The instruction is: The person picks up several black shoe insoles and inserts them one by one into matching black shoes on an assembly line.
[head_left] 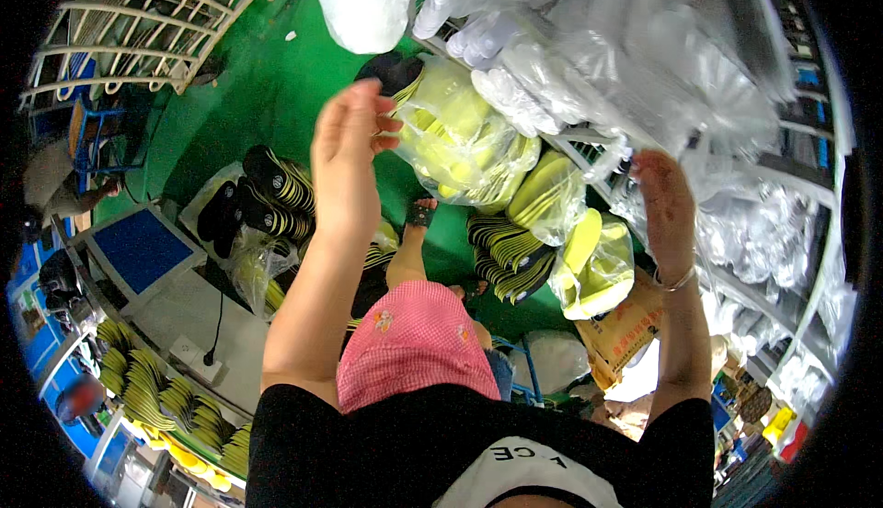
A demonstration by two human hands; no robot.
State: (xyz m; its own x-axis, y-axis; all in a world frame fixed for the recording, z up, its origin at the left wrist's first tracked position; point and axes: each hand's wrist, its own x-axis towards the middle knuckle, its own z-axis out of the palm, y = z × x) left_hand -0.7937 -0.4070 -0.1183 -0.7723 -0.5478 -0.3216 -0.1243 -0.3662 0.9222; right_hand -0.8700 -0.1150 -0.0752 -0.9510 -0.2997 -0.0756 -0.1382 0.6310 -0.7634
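Note:
My left hand [354, 131] is raised over the green floor, fingers apart and slightly bent, with nothing in it. Just beyond it are black insoles [394, 74] and a clear bag of yellow-green insoles [460, 136]. Over on the right, my right hand [664, 197] is up beside clear plastic bags [635, 94] heaped on a metal rack. Its fingertips are blurred against the plastic, so whether they grip any of it cannot be made out. Between my arms lie a striped stack of insoles [508, 255] and an open bag of yellow-green insoles [596, 273].
More black insoles [276, 191] lie left of my left forearm, near a grey table [175, 310] with a blue panel. A cream wire rack [156, 21] stands far left. A brown sack [625, 333] leans by my right forearm. A pink checked cloth [414, 352] covers my lap.

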